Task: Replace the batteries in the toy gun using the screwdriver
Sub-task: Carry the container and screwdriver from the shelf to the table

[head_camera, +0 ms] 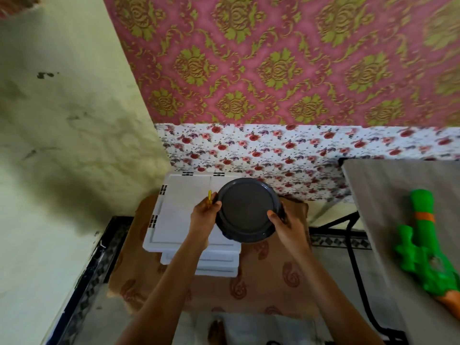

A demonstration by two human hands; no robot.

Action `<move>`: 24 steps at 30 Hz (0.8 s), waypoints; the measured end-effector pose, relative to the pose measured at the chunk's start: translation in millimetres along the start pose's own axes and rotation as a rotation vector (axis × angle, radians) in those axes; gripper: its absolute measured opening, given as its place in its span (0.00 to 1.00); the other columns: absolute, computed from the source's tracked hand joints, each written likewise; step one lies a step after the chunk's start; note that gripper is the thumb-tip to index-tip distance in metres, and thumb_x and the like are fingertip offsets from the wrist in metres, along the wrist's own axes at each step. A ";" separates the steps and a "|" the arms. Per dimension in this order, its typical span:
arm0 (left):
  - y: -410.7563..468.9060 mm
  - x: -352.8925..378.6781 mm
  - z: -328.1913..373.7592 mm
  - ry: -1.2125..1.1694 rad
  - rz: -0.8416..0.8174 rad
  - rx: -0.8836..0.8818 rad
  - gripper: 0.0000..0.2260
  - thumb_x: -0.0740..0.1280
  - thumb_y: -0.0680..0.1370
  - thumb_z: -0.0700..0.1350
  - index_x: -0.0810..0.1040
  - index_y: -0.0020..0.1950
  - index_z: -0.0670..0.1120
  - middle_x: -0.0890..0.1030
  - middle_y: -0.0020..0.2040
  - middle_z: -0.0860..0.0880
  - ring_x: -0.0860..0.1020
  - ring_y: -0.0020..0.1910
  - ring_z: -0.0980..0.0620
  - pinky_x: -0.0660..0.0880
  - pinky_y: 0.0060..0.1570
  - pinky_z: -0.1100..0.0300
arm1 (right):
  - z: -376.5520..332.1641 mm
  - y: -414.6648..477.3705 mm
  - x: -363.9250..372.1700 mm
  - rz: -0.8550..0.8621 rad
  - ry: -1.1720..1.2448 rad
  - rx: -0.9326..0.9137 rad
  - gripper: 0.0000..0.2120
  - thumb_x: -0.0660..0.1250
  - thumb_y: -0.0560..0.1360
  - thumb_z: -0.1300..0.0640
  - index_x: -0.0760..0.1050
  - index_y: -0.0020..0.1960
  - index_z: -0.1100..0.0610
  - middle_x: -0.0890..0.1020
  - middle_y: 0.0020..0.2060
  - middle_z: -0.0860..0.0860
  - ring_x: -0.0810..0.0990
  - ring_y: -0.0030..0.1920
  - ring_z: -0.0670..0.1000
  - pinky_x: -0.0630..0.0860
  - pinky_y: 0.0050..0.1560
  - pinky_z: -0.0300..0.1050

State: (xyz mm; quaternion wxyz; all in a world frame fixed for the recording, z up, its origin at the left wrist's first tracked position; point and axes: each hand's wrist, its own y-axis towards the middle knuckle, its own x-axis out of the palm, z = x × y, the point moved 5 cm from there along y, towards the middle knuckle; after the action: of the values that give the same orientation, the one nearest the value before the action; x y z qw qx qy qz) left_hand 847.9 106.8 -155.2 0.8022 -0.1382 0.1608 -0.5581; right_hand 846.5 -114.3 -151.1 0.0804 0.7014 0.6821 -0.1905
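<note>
- Between both hands, low over a stack of boxes: a round container [245,210], dark grey, with a flat lid and a raised, slightly glossy rim.
- left hand [205,215]: fingers curled on the container's left rim. The same hand pinches a slim yellow tool [209,196], whose tip points up and away. Probably the screwdriver; the tip is too small to confirm.
- right hand [283,227]: wrapped round the right side wall, with the thumb on the lid's edge.
- Under the container: white boxes [179,220], hard plastic with flat lids and small slotted vents. They sit on a brown cloth [261,282] with a paisley print.
- toy gun [425,245]: well apart to the right, lying untouched on the grey worktop [373,195]. It is bright green moulded plastic with an orange band and an orange end.
- No batteries in view, and the container's contents can't be seen.
- Risks, as I judge them:
  - The left hand carries two things at once, so twisting or lifting the lid could loosen the tool and drop it onto the boxes or the floor.
  - The smooth rim gives little grip. If the lid frees suddenly, the container could tip and spill whatever it holds.
  - The tool's tip could scrape the lid.
</note>
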 end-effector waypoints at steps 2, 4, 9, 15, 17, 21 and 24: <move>-17.5 26.3 2.4 0.021 -0.009 0.028 0.12 0.66 0.77 0.43 0.79 0.60 0.51 0.81 0.55 0.46 0.77 0.57 0.44 0.74 0.61 0.44 | 6.1 -5.1 -29.7 0.022 -0.044 -0.023 0.19 0.63 0.77 0.52 0.70 0.66 0.57 0.78 0.41 0.46 0.78 0.43 0.49 0.74 0.42 0.45; -36.2 60.6 -1.2 0.025 -0.011 0.038 0.12 0.65 0.78 0.43 0.79 0.60 0.50 0.81 0.54 0.46 0.78 0.56 0.44 0.75 0.60 0.45 | 17.5 -13.6 -67.7 0.027 -0.058 -0.047 0.19 0.63 0.77 0.52 0.70 0.65 0.56 0.76 0.40 0.46 0.79 0.44 0.51 0.74 0.42 0.47; -99.7 164.7 -8.8 0.042 -0.021 0.060 0.06 0.66 0.78 0.46 0.80 0.53 0.52 0.81 0.54 0.48 0.78 0.56 0.45 0.74 0.59 0.46 | 62.7 -31.7 -183.7 0.054 -0.026 -0.023 0.21 0.65 0.76 0.50 0.70 0.67 0.55 0.79 0.56 0.52 0.78 0.57 0.54 0.75 0.54 0.49; -153.1 259.0 -6.0 0.090 -0.090 0.072 0.14 0.66 0.78 0.45 0.77 0.63 0.48 0.79 0.56 0.50 0.76 0.59 0.47 0.73 0.61 0.46 | 93.8 -54.2 -287.8 0.176 0.014 0.000 0.14 0.68 0.74 0.54 0.76 0.57 0.58 0.81 0.45 0.52 0.79 0.48 0.53 0.73 0.47 0.47; -157.9 278.7 -9.8 0.104 -0.099 0.065 0.13 0.66 0.77 0.47 0.78 0.62 0.51 0.80 0.58 0.50 0.76 0.59 0.47 0.74 0.61 0.45 | 101.8 -56.5 -307.7 0.200 0.043 0.028 0.11 0.68 0.74 0.55 0.76 0.55 0.58 0.81 0.43 0.53 0.78 0.46 0.52 0.73 0.46 0.47; -160.5 316.7 -16.3 0.147 -0.147 0.080 0.07 0.66 0.77 0.49 0.78 0.54 0.53 0.80 0.56 0.49 0.77 0.56 0.48 0.74 0.59 0.43 | 118.9 -58.4 -339.4 0.255 0.080 0.068 0.11 0.68 0.73 0.56 0.77 0.54 0.57 0.82 0.47 0.55 0.79 0.48 0.54 0.75 0.52 0.53; -159.8 338.2 -16.3 0.151 -0.157 0.064 0.07 0.66 0.77 0.47 0.78 0.54 0.48 0.79 0.56 0.48 0.77 0.55 0.48 0.75 0.59 0.46 | 125.6 -56.5 -353.8 0.273 0.093 0.088 0.10 0.68 0.74 0.59 0.77 0.55 0.59 0.82 0.47 0.54 0.78 0.47 0.50 0.74 0.50 0.47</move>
State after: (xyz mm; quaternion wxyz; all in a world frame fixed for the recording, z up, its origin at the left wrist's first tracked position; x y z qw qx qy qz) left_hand 815.2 -265.9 -141.1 0.7458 -0.0820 0.1915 -0.6328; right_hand 772.0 -485.6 -124.3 0.0432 0.7987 0.5741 -0.1748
